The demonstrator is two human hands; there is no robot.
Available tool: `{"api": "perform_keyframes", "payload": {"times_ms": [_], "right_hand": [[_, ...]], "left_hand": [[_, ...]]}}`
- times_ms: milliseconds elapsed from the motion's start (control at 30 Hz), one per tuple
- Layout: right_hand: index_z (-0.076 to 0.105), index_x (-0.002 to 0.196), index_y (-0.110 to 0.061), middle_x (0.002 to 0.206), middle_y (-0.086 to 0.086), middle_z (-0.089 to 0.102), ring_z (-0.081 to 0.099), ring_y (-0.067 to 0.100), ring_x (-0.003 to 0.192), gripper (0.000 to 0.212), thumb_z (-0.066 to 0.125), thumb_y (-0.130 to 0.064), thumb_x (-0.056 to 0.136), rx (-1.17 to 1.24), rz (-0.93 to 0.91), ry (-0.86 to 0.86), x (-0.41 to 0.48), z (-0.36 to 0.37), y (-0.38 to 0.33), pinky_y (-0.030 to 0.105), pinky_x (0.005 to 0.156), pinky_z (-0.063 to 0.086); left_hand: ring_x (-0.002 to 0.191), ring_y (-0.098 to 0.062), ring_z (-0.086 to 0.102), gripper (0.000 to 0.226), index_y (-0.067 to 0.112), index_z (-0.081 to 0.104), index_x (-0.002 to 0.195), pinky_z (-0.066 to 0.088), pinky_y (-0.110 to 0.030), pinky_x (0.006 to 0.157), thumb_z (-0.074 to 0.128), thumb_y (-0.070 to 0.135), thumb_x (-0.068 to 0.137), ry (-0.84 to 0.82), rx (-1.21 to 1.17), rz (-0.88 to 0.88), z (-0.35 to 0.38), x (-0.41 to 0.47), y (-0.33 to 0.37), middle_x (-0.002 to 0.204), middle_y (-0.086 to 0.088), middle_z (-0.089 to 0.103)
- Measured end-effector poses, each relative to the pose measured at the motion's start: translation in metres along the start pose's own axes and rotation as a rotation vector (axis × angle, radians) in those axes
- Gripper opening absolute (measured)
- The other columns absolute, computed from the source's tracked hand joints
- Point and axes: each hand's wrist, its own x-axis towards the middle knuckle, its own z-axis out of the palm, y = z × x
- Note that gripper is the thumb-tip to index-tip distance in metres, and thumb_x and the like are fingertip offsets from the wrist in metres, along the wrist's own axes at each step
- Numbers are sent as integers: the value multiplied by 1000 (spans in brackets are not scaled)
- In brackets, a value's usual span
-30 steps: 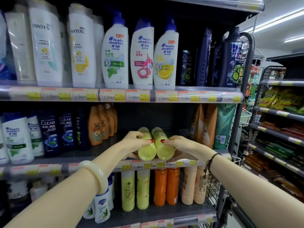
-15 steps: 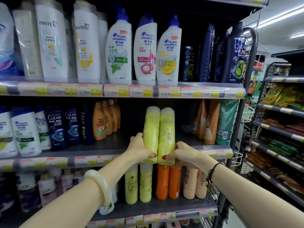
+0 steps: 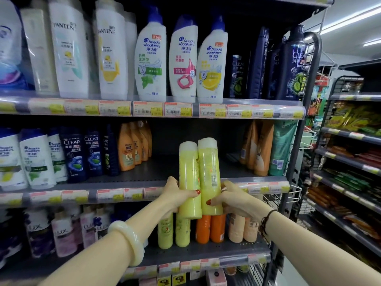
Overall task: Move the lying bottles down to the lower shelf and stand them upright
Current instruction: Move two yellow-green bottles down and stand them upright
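Note:
Two yellow-green bottles are held upright side by side in front of the middle shelf's edge (image 3: 115,195). My left hand (image 3: 177,196) grips the left bottle (image 3: 188,172) near its base. My right hand (image 3: 233,200) grips the right bottle (image 3: 208,168), whose barcode faces me. Their bottoms hang just above the lower shelf (image 3: 206,252), in front of two matching yellow-green bottles (image 3: 174,232) standing there.
Orange bottles (image 3: 210,229) and peach bottles (image 3: 243,229) stand right of the yellow ones on the lower shelf, Lux bottles (image 3: 61,234) to the left. The middle shelf has a gap between orange bottles (image 3: 127,149) and pouches (image 3: 261,149). A wire rack (image 3: 350,162) stands on the right.
Both bottles lay on the middle shelf a second ago. I lifted them, turned them upright, and they have since come down slightly and closer to me.

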Motion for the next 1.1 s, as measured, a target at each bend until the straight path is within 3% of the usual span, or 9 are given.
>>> {"api": "perform_keyframes", "payload": {"times_ms": [100,167,233,367,533,633,733,1033,1100], "right_hand": [[42,123,-8,110,4,62,61,18,97,45,66,-8,84,87,-22,1,-1,4,7,43,80,53],[51,106,-14,102,0,64,61,14,92,20,61,-12,89,118,-21,-42,-5,4,9,46,88,49],[50,97,-18,101,0,63,60,14,91,12,59,-12,90,166,-15,-67,-5,3,11,52,97,45],[50,110,-16,114,5,63,60,22,104,28,62,-4,86,240,-43,-99,-2,9,13,61,103,39],[46,122,-23,120,0,62,57,25,114,52,67,-1,80,131,-99,-129,0,18,15,60,98,42],[45,122,-30,122,-1,61,58,22,114,62,75,-5,74,-19,-128,-85,0,25,22,46,92,49],[42,130,-28,114,-7,65,62,9,105,73,77,-3,71,-121,-191,-85,-1,34,34,27,80,55],[51,123,-21,116,-2,69,65,13,107,58,72,2,74,-52,-183,-150,20,57,94,35,95,53],[51,124,-20,114,-2,69,66,11,104,59,72,2,74,-48,-168,-143,30,62,110,30,89,55]], "left_hand": [[107,-32,62,61,10,39,118,51,-60,90,78,4,70,-33,-82,-70,-2,1,-6,117,-14,59],[107,-33,63,66,9,43,121,49,-61,92,79,4,66,-76,-87,-89,-5,2,-8,120,-16,61],[108,-33,63,64,8,44,123,49,-61,92,78,3,68,-99,-95,-88,-10,2,-10,120,-16,62],[107,-32,63,54,9,47,120,50,-58,93,73,-1,73,-106,-114,-55,-17,2,-14,117,-14,63],[103,-22,61,55,20,49,117,52,-50,88,77,8,71,-113,-26,7,-30,-3,-21,111,-1,62],[100,-16,62,63,23,48,121,52,-38,82,78,5,69,-133,94,58,-37,-8,-32,110,3,64],[108,-20,62,70,21,48,123,51,-45,97,81,3,65,-141,202,103,-40,-11,-49,114,-1,66],[113,-21,62,74,20,53,125,50,-49,99,86,18,59,-106,252,89,-44,2,-124,117,-1,68],[110,-21,63,73,24,55,119,50,-48,98,87,21,53,-68,247,69,-42,8,-142,114,0,69]]}}
